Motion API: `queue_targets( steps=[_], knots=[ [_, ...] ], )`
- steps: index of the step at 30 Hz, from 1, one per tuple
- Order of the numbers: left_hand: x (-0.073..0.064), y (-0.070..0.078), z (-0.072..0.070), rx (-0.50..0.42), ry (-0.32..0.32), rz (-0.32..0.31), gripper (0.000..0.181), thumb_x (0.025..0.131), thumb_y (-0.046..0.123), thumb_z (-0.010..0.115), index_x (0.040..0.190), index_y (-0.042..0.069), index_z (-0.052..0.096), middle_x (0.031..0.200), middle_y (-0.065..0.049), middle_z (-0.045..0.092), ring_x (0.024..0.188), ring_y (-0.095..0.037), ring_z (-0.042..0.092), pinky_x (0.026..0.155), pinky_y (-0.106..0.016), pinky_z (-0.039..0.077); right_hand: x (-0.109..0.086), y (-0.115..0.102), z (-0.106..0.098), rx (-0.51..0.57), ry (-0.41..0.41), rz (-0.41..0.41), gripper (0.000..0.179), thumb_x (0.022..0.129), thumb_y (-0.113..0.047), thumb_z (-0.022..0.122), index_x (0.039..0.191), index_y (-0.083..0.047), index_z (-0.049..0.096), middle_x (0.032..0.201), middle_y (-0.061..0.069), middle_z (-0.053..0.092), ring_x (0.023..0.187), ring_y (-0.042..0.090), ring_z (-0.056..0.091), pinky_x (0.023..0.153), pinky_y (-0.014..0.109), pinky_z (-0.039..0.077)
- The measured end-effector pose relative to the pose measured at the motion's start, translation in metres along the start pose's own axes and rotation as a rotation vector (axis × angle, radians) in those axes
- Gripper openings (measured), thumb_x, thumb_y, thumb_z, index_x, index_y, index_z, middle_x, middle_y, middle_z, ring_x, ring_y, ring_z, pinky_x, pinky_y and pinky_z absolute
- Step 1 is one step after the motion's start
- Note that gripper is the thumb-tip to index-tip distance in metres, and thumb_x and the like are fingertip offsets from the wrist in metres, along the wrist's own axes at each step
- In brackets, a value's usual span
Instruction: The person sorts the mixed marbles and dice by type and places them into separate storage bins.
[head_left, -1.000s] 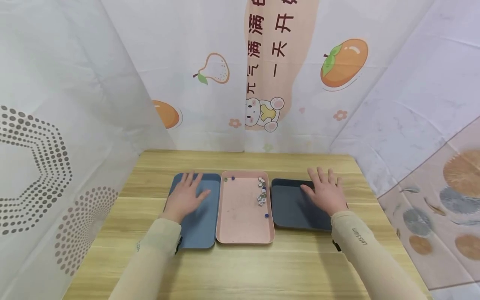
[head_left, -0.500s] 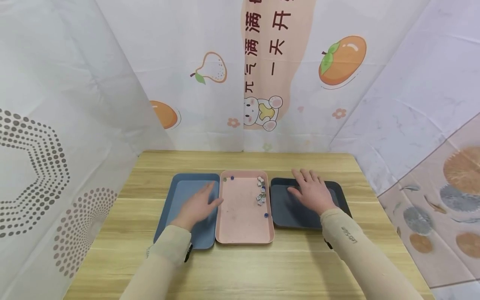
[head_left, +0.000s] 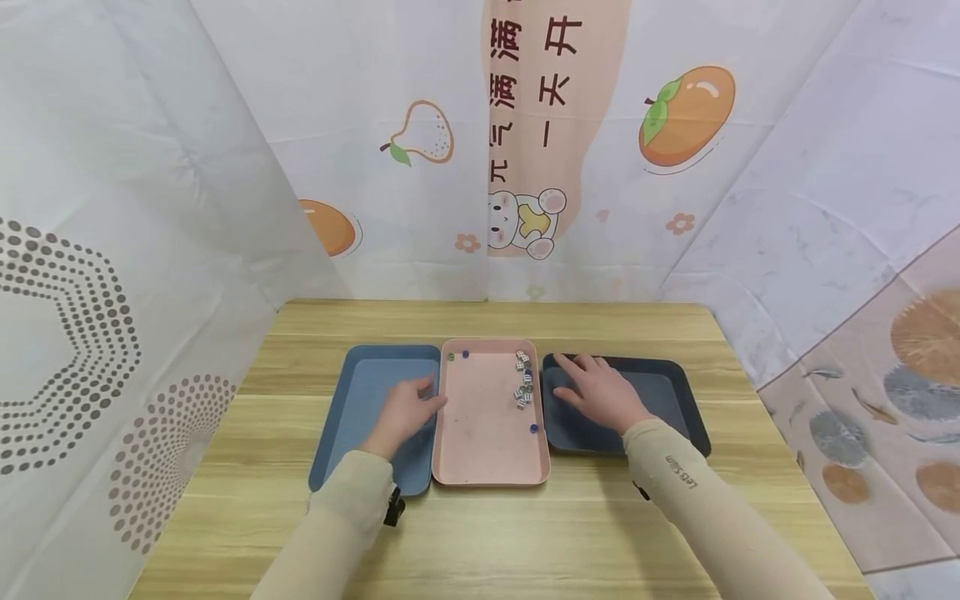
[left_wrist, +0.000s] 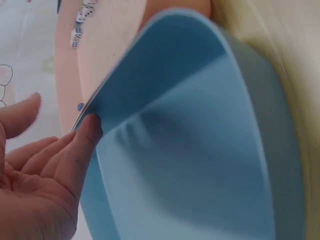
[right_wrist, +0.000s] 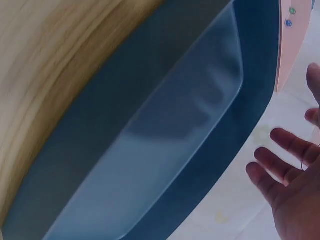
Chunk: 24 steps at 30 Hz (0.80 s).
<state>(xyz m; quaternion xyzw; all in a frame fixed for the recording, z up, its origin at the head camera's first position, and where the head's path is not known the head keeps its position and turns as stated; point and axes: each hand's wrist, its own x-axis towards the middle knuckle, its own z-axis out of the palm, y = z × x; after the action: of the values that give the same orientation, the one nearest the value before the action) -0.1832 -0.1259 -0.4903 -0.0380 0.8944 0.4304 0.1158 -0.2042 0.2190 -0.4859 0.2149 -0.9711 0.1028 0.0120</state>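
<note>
In the head view my left hand (head_left: 405, 412) hovers over the right side of the blue tray (head_left: 339, 417), fingertips near the edge shared with the pink tray (head_left: 480, 477). Its fingers are loosely bent and hold nothing, as the left wrist view also shows. My right hand (head_left: 603, 396) hangs over the dark blue tray (head_left: 675, 392), fingers spread towards the pink tray, nothing between them. Along the pink tray's right side lie several white dice (head_left: 522, 400) with dark pips. Small round blue pieces, one a blue piece (head_left: 534, 428) near the front, lie there too.
A small green piece (head_left: 451, 357) and a blue piece (head_left: 466, 354) lie in the pink tray's far left corner. All three trays stand side by side on a wood-grain table (head_left: 480, 542). A printed curtain (head_left: 420, 217) hangs behind the table, with more cloth at both sides.
My left hand has moved right, from the middle of the blue tray towards the pink tray, its fingers bending more. My right hand has moved left over the dark tray.
</note>
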Motion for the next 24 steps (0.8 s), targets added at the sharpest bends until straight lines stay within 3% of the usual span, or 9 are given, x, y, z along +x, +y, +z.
queue_targets(
  steps=[6,11,16,24],
  knots=[
    [0.001,-0.003,0.003,-0.158,0.032,-0.103,0.04,0.095,0.011,0.072,0.13,-0.007,0.066,0.125,-0.024,0.068,0.09,-0.025,0.075,0.073,-0.034,0.062,0.001,-0.008,0.007,-0.003,0.016,-0.125,0.057,0.097,-0.039,0.071,0.147,-0.017,0.057,0.115,0.012,0.062,0.101,0.031,0.06,0.087,0.053,0.051],
    [0.002,-0.006,0.006,-0.205,0.06,-0.147,0.03,0.091,0.006,0.076,0.118,-0.007,0.072,0.113,-0.023,0.072,0.078,-0.018,0.073,0.065,-0.031,0.062,0.003,-0.014,0.01,0.057,-0.006,-0.18,0.048,0.093,-0.035,0.075,0.137,-0.017,0.067,0.099,0.006,0.058,0.083,0.021,0.05,0.074,0.042,0.044],
    [0.003,-0.011,0.008,-0.225,0.069,-0.201,0.025,0.087,0.003,0.079,0.11,-0.006,0.075,0.102,-0.019,0.074,0.073,-0.016,0.072,0.062,-0.03,0.061,0.004,-0.019,0.014,0.18,-0.109,-0.142,0.038,0.094,-0.03,0.076,0.128,-0.014,0.074,0.089,0.003,0.052,0.077,0.018,0.04,0.069,0.036,0.035],
    [0.005,-0.014,0.006,-0.28,0.029,-0.268,0.023,0.088,0.004,0.079,0.109,-0.004,0.075,0.103,-0.017,0.073,0.074,-0.017,0.072,0.063,-0.031,0.062,0.007,-0.028,0.017,0.343,-0.221,-0.042,0.026,0.097,-0.027,0.072,0.117,-0.013,0.079,0.08,-0.002,0.053,0.073,0.017,0.043,0.063,0.031,0.037]
  ],
)
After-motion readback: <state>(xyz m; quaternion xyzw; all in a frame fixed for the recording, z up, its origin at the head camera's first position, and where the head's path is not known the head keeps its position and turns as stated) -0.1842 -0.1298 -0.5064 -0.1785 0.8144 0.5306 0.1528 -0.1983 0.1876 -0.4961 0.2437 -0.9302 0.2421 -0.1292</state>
